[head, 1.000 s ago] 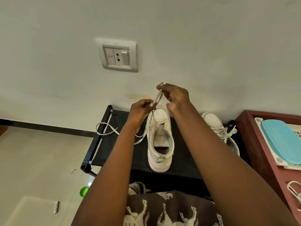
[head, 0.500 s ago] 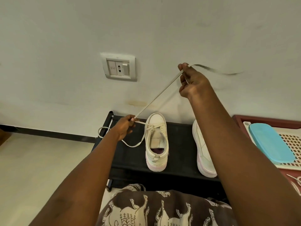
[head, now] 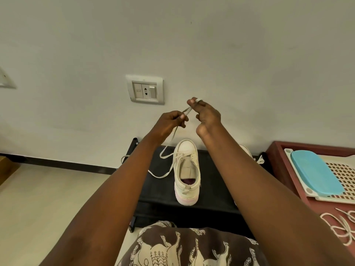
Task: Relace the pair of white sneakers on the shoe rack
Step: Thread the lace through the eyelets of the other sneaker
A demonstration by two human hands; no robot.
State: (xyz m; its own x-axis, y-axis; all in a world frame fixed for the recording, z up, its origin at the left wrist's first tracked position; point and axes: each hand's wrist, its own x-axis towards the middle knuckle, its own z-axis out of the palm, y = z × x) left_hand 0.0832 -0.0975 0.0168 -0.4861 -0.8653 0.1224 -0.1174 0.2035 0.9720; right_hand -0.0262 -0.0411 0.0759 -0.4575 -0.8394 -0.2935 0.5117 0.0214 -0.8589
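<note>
1. While the white sneaker (head: 187, 169) stood on the black shoe rack (head: 157, 191) with its heel toward the camera, its shoelace (head: 158, 177) rose from the front eyelets to both hands.
2. The left hand (head: 169, 121) pinched the lace above the toe.
3. The right hand (head: 206, 114) gripped the lace end, seemingly looped over a fingertip.
4. The second sneaker (head: 245, 150) sat mostly hidden behind the right arm.
5. A wall socket (head: 145, 90) was mounted above.

No text could be read anywhere; the wall switch plate (head: 145, 89) carried a small dark mark on its left module, too small and blurred to make out; the patterned cloth (head: 172, 246) at the bottom edge bore printed animal figures rather than letters.
</note>
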